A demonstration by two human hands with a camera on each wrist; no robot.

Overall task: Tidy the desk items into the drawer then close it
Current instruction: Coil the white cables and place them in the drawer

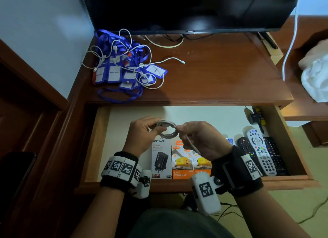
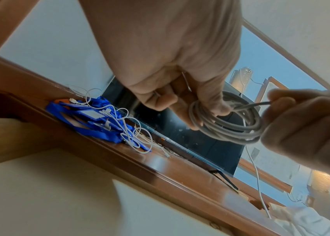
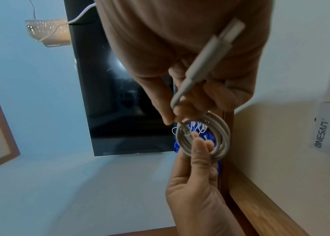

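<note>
Each bare forearm wears a black wristband ringed with white blocks printed with black square-patterned markers. A white camera housing with the same kind of marker is mounted under the left hand (image 1: 142, 134) and under the right hand (image 1: 204, 140). Dark clothing covers the lap.

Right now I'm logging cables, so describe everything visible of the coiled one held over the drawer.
The coiled cable is pale grey-white, smooth and rubbery-looking, wound into several round loops. The left hand holds one side of the coil; the right hand pinches its free end, whose straight plug sticks out. It hangs above the open drawer, touching nothing else.
</note>
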